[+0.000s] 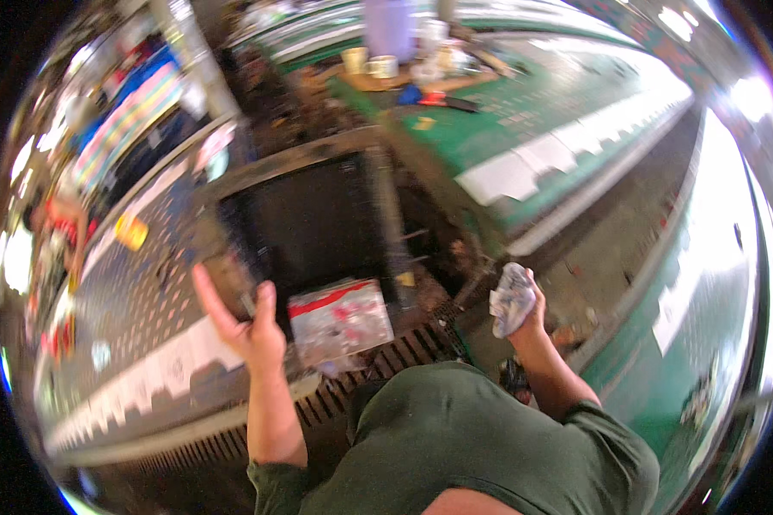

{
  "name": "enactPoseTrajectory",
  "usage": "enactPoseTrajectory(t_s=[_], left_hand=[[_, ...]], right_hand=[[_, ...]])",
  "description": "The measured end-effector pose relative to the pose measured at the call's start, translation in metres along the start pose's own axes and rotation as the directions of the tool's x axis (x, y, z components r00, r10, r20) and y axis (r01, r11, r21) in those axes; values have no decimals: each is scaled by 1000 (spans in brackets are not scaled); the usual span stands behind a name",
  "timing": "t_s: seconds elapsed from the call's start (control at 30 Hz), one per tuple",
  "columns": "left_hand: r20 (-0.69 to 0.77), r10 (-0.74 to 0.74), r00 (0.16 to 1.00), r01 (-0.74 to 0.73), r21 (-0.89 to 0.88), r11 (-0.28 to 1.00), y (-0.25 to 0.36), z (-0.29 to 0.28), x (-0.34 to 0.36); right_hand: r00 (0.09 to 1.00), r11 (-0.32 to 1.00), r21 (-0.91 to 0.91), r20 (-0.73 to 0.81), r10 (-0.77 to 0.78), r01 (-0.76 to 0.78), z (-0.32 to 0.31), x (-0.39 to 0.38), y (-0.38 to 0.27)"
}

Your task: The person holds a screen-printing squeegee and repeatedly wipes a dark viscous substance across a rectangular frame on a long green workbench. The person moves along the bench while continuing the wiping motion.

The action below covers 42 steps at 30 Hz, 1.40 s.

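My left hand [256, 336] is raised with its fingers spread, beside the near left corner of a dark square recess [309, 223] in a worn metal frame. It holds nothing that I can see. Just right of it lies a clear plastic bag [342, 324] with a red strip along its top and small reddish pieces inside. Out to the right, my right hand [531, 316] grips a crumpled grey-white wad [512, 300]; whether it is cloth or plastic I cannot tell. The wad hangs clear of the green table.
A green table [524, 112] at the far right bears a red-and-black tool [442, 101], yellow cups [369, 63] and a pale purple container [388, 30]. On the perforated metal table [159, 283] at left stands a yellow cup [131, 230]. Another person [64, 219] is at far left.
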<state>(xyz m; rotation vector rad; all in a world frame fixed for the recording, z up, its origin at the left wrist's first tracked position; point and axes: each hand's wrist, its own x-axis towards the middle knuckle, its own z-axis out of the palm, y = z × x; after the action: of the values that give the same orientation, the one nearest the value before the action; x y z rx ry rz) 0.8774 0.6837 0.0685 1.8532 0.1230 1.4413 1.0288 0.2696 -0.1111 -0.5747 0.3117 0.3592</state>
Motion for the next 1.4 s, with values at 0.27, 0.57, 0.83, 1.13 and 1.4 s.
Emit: enactPoseTrajectory(t_s=[0.27, 0.57, 0.83, 1.13, 1.4], left_hand=[[73, 29, 997, -29, -3, 1000, 0, 8, 13], [160, -29, 987, 63, -209, 976, 30, 48, 22], [217, -90, 972, 116, -110, 987, 19, 119, 56], [129, -259, 957, 276, -142, 950, -45, 192, 95], [48, -419, 907, 422, -148, 895, -104, 234, 92]], right_hand=[[968, 952, 208, 65, -241, 223, -25, -78, -20], [676, 696, 56, -304, -671, 716, -114, -194, -86], [-167, 446, -877, -474, -865, 179, -299, -322, -141], [-153, 243, -686, -191, -970, -686, -252, -321, -128], [176, -268, -833, 207, -962, -484, -82, -161, -155]])
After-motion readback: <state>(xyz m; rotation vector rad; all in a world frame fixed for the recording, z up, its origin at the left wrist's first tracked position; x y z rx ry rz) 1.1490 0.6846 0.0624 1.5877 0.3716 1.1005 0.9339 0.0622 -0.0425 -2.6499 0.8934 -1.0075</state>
